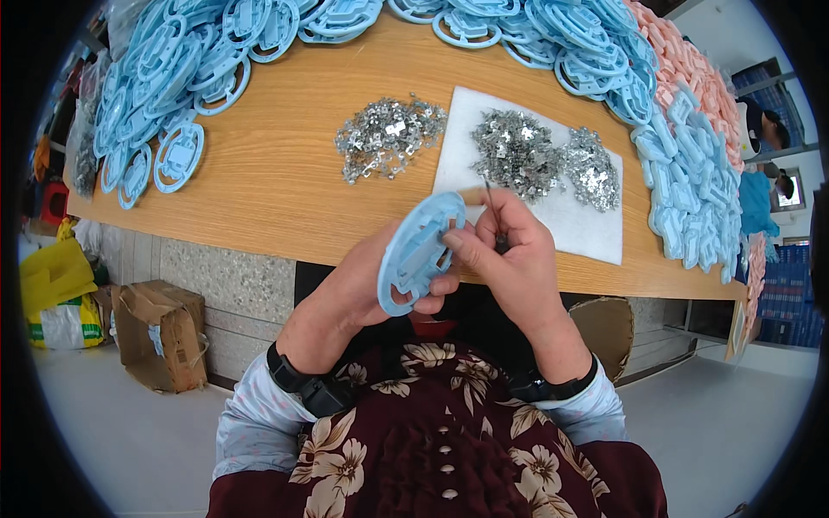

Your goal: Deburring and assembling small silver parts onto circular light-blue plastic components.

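My left hand [367, 268] grips an oval light-blue plastic frame [416, 250] with cut-outs, tilted up on edge over the table's front edge. Its fingertips show through the lower opening. Against the frame's upper right side is my right hand [516, 250], thumb touching the rim and fingers curled. A thin dark rod-like tool [494, 211] sticks up from those fingers; its kind I cannot make out. Beyond the hands lie a heap of small metal clips [389, 138] on the wood and two more metal heaps, one grey [516, 151] and one shinier [591, 168], on a white foam sheet [462, 129].
Piles of blue oval frames [155, 86] cover the table's [276, 173] far left and far edge. Small blue parts [691, 190] and pink parts [691, 78] are heaped on the right. A cardboard box [160, 337] and yellow bags [60, 289] stand on the floor at left.
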`<control>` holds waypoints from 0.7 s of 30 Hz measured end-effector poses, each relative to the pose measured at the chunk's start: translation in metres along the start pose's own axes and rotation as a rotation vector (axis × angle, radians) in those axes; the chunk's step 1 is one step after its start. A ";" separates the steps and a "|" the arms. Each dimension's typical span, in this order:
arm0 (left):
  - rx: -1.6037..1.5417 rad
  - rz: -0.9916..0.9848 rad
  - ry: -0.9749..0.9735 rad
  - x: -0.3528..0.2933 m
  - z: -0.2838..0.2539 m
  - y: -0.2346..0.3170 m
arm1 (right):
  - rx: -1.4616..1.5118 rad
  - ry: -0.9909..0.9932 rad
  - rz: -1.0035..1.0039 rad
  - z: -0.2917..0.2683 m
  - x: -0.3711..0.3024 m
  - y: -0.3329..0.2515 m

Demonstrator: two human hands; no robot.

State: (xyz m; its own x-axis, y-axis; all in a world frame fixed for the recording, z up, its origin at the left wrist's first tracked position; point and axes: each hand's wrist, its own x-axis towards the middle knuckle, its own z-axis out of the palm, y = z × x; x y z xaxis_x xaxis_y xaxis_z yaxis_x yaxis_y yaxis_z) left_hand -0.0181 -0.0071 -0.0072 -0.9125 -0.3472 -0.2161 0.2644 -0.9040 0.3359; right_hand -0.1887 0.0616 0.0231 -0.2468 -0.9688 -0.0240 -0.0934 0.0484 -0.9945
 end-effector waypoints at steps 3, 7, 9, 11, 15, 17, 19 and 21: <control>0.080 -0.065 0.017 -0.004 -0.004 -0.001 | 0.072 -0.138 0.190 -0.008 0.006 -0.008; 0.143 -0.138 0.090 -0.010 -0.001 -0.001 | 0.005 -0.266 0.274 -0.019 0.006 -0.002; 0.240 -0.077 0.111 -0.017 -0.002 0.002 | 0.001 -0.327 0.269 -0.025 0.009 -0.005; 0.337 -0.021 0.130 -0.025 -0.004 0.006 | 0.102 -0.355 0.243 -0.029 0.013 -0.012; 0.347 0.090 0.116 -0.048 -0.017 0.021 | -0.400 -0.154 -0.006 -0.016 0.036 -0.011; 0.421 0.141 0.217 -0.055 -0.016 0.023 | -0.581 -0.117 -0.179 0.000 0.045 -0.012; 0.497 0.191 0.297 -0.058 -0.016 0.024 | -0.717 -0.104 -0.288 0.011 0.053 -0.011; 0.612 0.260 0.393 -0.062 -0.009 0.025 | -0.686 -0.048 -0.291 0.015 0.055 -0.016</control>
State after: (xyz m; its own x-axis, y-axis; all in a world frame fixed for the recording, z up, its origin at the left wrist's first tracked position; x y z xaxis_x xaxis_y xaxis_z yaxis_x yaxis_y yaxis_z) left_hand 0.0477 -0.0105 0.0066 -0.6365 -0.6961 -0.3323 0.1308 -0.5220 0.8429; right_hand -0.1867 0.0044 0.0358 -0.0790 -0.9745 0.2101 -0.7332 -0.0860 -0.6745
